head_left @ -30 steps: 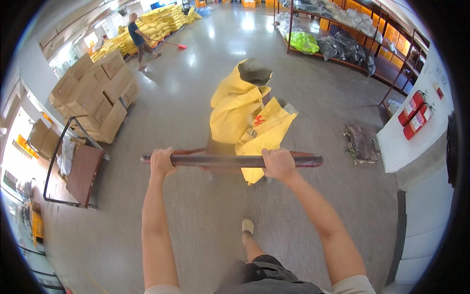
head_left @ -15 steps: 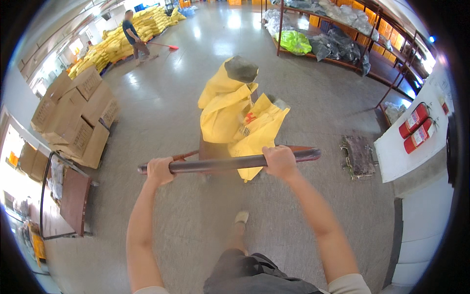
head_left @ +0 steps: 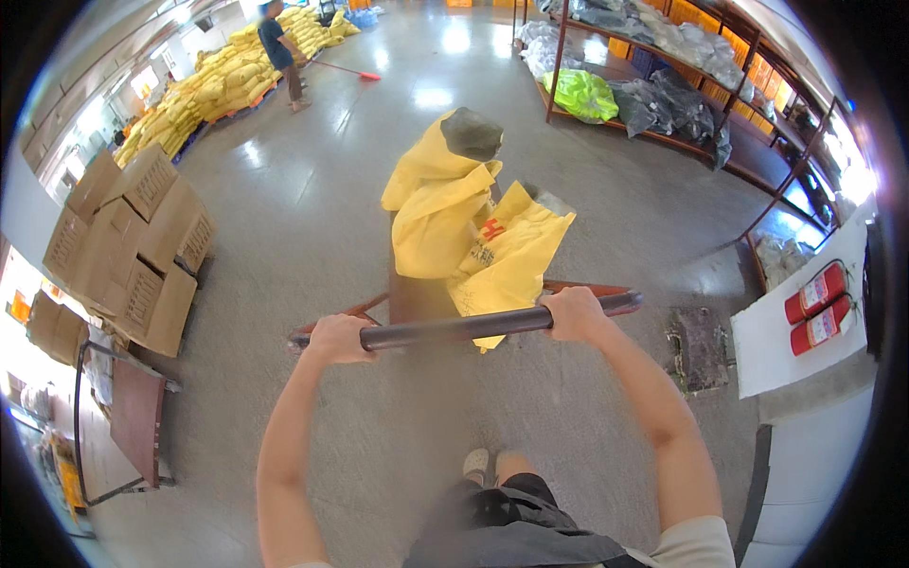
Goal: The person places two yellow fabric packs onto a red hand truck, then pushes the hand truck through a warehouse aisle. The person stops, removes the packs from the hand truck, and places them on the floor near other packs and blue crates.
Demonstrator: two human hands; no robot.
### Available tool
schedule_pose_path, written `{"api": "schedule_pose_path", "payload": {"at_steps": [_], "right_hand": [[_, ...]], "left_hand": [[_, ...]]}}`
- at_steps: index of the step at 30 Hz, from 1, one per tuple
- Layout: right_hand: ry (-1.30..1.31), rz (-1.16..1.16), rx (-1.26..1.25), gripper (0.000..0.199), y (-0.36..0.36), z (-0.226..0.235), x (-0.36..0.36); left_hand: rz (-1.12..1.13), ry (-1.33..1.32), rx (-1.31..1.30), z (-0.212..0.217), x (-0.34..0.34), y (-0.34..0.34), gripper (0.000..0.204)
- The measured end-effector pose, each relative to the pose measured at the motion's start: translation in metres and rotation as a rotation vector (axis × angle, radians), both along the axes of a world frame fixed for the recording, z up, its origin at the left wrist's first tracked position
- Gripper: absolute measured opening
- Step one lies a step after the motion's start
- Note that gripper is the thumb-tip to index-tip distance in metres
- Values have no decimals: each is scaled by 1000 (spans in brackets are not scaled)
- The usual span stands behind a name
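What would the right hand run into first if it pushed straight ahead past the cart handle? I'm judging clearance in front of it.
Probably the nearer yellow sack lying on the cart, just ahead of the right hand on the handle bar; depth is uncertain.

Both hands close around the dark handlebar (head_left: 464,327) of a cart: the left hand (head_left: 338,339) near its left end, the right hand (head_left: 575,314) toward its right end. On the cart (head_left: 417,295) lie stuffed yellow sacks (head_left: 464,232), one topped by a dark grey bundle (head_left: 471,133). The grey concrete floor (head_left: 312,208) stretches ahead. Stacked cardboard boxes (head_left: 128,246) stand at the left, metal shelves (head_left: 663,95) with bags at the right, and two red fire extinguishers (head_left: 816,308) near the right wall. Far off, a person (head_left: 280,52) holds a broom beside piled yellow sacks.
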State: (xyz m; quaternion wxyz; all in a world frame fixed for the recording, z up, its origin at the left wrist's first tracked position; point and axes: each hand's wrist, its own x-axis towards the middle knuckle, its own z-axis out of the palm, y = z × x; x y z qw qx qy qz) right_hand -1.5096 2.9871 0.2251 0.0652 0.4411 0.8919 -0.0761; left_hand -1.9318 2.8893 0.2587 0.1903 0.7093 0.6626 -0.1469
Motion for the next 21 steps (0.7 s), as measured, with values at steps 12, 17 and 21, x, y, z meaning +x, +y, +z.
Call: {"api": "schedule_pose_path", "payload": {"at_steps": [12,17,21], "right_hand": [[29,67,-100,28,316,-7,48],[64,66,-106,24,424,-8,70],[52,53,-115,23,520,-8,69]], "left_hand": [[82,55,85,-21,49,297,33],[127,88,78,-23,71,405,38],[192,71,73,-22,76,490,39]]}}
